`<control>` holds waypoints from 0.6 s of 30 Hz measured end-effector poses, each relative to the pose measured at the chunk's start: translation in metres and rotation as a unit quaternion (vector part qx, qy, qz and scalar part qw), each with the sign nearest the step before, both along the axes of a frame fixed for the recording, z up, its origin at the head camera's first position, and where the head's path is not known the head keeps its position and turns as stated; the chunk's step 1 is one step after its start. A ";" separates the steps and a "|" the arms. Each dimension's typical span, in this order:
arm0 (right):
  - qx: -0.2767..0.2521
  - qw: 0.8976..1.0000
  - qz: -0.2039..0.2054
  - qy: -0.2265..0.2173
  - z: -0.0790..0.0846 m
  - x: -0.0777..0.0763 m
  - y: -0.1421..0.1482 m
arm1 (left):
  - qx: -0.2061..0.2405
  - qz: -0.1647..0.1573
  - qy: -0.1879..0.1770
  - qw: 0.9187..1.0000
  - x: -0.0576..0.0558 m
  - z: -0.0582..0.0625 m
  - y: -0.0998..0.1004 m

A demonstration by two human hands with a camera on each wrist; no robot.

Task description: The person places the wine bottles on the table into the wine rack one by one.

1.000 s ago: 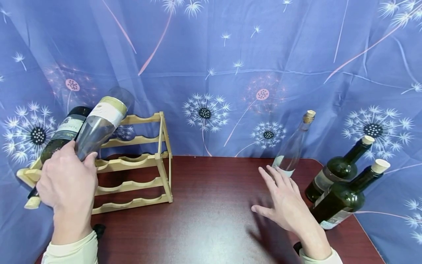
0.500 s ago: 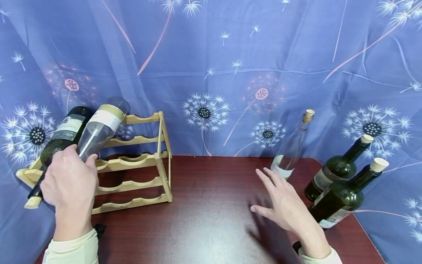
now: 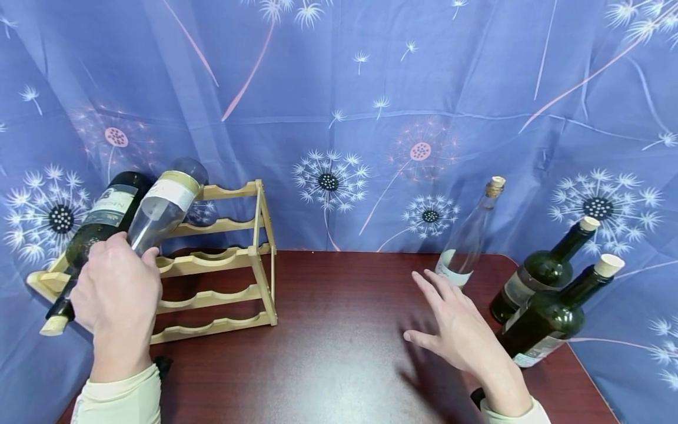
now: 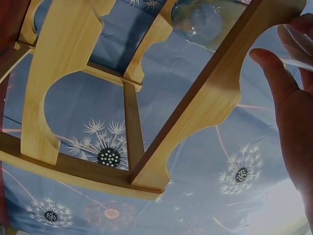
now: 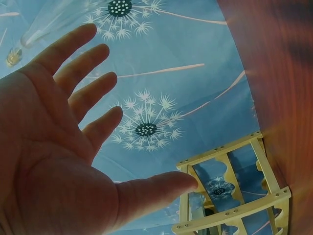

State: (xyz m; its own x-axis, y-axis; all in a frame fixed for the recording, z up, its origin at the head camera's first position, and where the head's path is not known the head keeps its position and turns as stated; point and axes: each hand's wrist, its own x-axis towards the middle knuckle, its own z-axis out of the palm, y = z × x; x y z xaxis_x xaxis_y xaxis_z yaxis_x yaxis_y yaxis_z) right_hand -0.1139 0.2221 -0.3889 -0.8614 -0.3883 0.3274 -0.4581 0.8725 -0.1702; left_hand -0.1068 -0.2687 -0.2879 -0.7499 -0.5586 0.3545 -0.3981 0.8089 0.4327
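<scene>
My left hand (image 3: 119,288) grips a clear glass wine bottle (image 3: 159,212) around its neck end. This bottle slants base-up over the top tier of the wooden wine rack (image 3: 212,262), right beside a dark wine bottle (image 3: 106,221) lying there with its cork toward me. The hand hides the clear bottle's neck. In the left wrist view, thumb and fingers (image 4: 274,68) close on the glass at the scalloped rail. My right hand (image 3: 461,330) hovers over the table with spread fingers, holding nothing; a clear corked bottle (image 3: 466,241) stands just beyond it.
Two dark green corked bottles (image 3: 540,274) stand at the right of the dark red table (image 3: 328,330), beside my right forearm. A blue dandelion-print cloth (image 3: 328,70) hangs behind and at the sides. The rack's lower rails (image 3: 222,299) face the front.
The clear bottle has come down onto the rack's top tier beside the dark bottle. My left hand has shifted slightly right with it. My right hand stays nearly still.
</scene>
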 end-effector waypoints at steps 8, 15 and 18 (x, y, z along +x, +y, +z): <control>0.002 1.000 0.000 -0.001 0.000 0.000 0.002 | -0.014 -0.006 -0.005 1.000 -0.001 0.001 0.004; 0.003 1.000 0.004 -0.006 0.002 0.000 0.003 | -0.017 -0.015 0.000 1.000 0.001 -0.003 0.012; 0.004 1.000 0.004 -0.007 0.002 0.000 0.003 | -0.018 -0.021 0.007 1.000 0.002 -0.004 0.014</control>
State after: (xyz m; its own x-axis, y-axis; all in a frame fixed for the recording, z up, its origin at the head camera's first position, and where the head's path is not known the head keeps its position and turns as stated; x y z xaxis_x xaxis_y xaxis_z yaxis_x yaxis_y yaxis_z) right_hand -0.1139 0.2248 -0.3872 -0.8621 -0.3982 0.3133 -0.4635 0.8696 -0.1701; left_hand -0.1045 -0.2546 -0.2922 -0.7668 -0.5139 0.3846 -0.3581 0.8398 0.4082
